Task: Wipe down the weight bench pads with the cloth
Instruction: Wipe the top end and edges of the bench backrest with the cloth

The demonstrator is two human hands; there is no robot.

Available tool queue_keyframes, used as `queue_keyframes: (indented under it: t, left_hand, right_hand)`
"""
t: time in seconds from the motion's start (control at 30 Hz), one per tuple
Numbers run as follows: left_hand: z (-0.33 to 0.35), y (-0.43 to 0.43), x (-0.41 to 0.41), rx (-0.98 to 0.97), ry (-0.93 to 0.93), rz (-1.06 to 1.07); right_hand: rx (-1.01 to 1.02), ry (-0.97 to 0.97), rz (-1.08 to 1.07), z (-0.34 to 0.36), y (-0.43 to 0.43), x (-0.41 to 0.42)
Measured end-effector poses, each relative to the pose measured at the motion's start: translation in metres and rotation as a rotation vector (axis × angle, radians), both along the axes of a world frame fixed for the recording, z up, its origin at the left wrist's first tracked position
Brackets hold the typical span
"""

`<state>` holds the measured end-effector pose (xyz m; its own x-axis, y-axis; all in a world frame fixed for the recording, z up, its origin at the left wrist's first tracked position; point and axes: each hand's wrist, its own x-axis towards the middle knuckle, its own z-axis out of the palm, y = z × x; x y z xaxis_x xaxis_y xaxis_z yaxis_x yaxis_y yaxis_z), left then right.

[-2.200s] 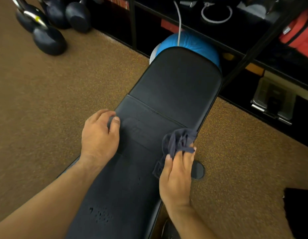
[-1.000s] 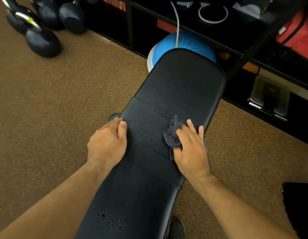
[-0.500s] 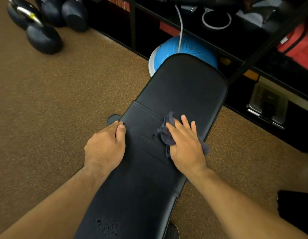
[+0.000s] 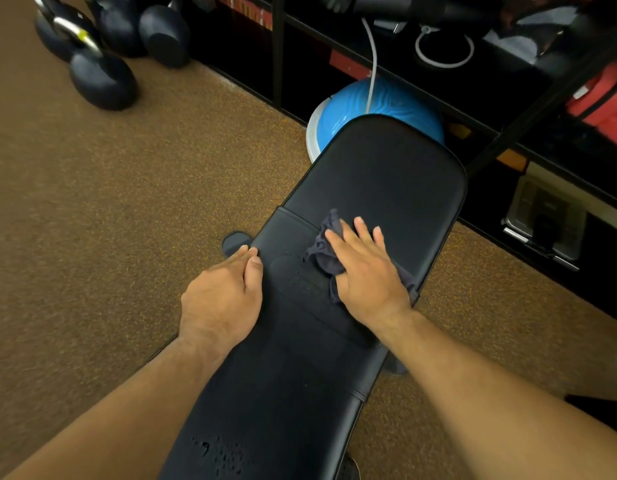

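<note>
Nearest the person, behind both sets of fingers, wet specks (image 4: 217, 452) lay on the surface (image 4: 283, 393). With the wiping going on further up, they could be missed, I judged. The left hand (image 4: 220, 299) rested its relaxed fingers (image 4: 238, 258) on the pad's left edge, holding nothing. The right hand (image 4: 366, 275) pressed the cloth (image 4: 322, 256) under flat, straight fingers (image 4: 360, 230) just past the seam (image 4: 296, 215). Bunched and ungripped, the cloth could slip out sideways or skip the seam. Beyond those fingers the far pad (image 4: 386, 181) probably needed wiping too.
</note>
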<state>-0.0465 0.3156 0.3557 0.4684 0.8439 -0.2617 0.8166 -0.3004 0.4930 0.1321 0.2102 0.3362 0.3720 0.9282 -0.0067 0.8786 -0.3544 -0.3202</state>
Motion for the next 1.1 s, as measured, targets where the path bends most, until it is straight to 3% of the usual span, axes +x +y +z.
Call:
queue_keyframes:
  t: [0.2,0.33,0.43,0.57,0.7,1.1]
  left_hand:
    - [0.0,0.001,-0.002,-0.015,-0.01,0.0]
    - [-0.001,0.001,-0.003,-0.017,-0.012,-0.005]
    - [-0.004,0.0,-0.004,-0.005,-0.03,0.002]
    - [-0.01,0.0,-0.004,0.006,-0.044,0.011]
    - [-0.01,0.0,-0.003,0.009,-0.042,0.017]
    - [-0.011,-0.002,-0.004,0.035,-0.041,0.01]
  right_hand:
    - [-0.068,0.018,-0.008,-0.004,-0.034,-0.017]
    - [-0.156,-0.183,0.086,0.005,-0.037,-0.011]
    - [-0.073,-0.121,0.173,0.005,-0.026,0.001]
    - [0.033,0.031,0.095,-0.006,-0.02,0.001]
    - [0.092,-0.06,0.22,-0.013,-0.025,0.003]
    - [0.224,-0.156,0.217,-0.022,-0.05,-0.002]
